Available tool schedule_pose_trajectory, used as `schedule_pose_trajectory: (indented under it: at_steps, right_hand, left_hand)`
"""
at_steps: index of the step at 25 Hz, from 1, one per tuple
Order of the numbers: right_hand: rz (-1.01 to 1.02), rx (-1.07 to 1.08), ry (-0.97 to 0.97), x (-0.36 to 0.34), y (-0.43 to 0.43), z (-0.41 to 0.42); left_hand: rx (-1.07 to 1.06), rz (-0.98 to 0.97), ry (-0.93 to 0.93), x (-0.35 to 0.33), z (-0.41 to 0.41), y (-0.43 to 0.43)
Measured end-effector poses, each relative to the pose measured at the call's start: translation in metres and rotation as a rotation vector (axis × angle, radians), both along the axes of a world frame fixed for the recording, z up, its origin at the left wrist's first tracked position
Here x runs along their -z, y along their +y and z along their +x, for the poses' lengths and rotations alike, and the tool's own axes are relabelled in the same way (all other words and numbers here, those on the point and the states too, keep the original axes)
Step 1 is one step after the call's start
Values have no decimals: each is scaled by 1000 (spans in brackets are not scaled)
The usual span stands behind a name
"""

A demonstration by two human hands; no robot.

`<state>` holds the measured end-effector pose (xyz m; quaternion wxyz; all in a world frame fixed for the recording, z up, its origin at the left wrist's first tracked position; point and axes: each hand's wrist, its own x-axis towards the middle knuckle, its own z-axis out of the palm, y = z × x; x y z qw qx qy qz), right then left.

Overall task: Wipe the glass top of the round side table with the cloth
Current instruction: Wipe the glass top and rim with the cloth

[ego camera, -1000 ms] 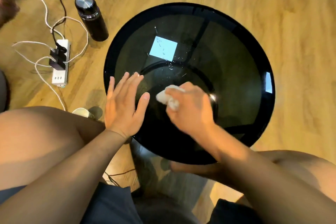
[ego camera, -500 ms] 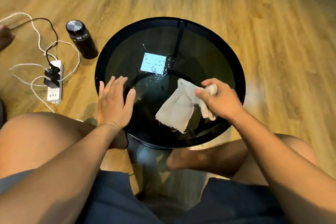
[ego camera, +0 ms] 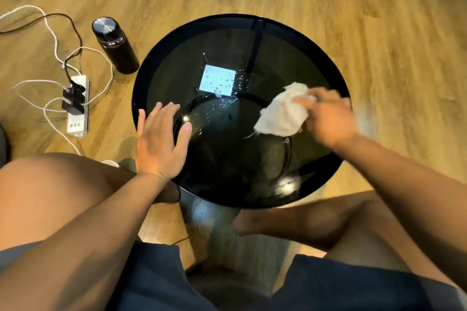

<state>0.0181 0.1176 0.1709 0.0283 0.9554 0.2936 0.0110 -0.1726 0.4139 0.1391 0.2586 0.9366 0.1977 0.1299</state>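
The round side table's dark glass top (ego camera: 298, 53) fills the middle of the head view, with water droplets around a bright square reflection near its centre. My right hand (ego camera: 328, 118), blurred, grips a crumpled white cloth (ego camera: 280, 115) over the right part of the glass. My left hand (ego camera: 159, 139) lies flat with fingers apart on the glass at the left rim, holding nothing.
A black flask (ego camera: 115, 44) stands on the wooden floor to the left of the table. Further left lies a white power strip (ego camera: 77, 106) with plugs and tangled cables. My bare knees and dark shorts flank the table's near side.
My right hand has carried the cloth from the centre of the glass out to the right side, where it has loosened from a tight wad. The left hand has stayed flat.
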Motion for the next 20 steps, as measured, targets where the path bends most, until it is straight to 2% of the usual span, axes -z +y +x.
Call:
schedule_pose_trajectory:
  at_steps: [2, 3, 4, 6, 8, 12, 14, 15, 17, 18, 20]
  right_hand:
    - [21, 273, 118, -6, -15, 52]
    - [134, 344, 178, -7, -11, 63]
    - [226, 385, 221, -5, 3, 60]
    - [278, 408, 160, 5, 47, 22]
    - [293, 224, 109, 3, 93, -41]
    - [379, -341, 213, 4, 132, -153]
    - [366, -569, 224, 1, 124, -154]
    - [386, -573, 212, 4, 114, -138]
    - [412, -447, 32, 13, 85, -79]
    - [299, -351, -39, 10, 72, -44]
    - [219, 43, 18, 12, 38, 29]
  left_hand:
    - [1, -2, -15, 1, 0, 2]
    - [-1, -1, -22, 1, 0, 2]
    - [2, -1, -29, 1, 0, 3]
    - [21, 1, -39, 0, -1, 4]
    - [53, 17, -45, 0, -1, 4]
    - [81, -8, -88, 3, -3, 5]
    - [70, -28, -101, 3, -4, 5]
    - [64, -29, -106, 4, -3, 6]
    - [57, -26, -96, 3, -2, 4]
    - [44, -22, -83, 3, -1, 4]
    - [25, -17, -63, 1, -1, 3]
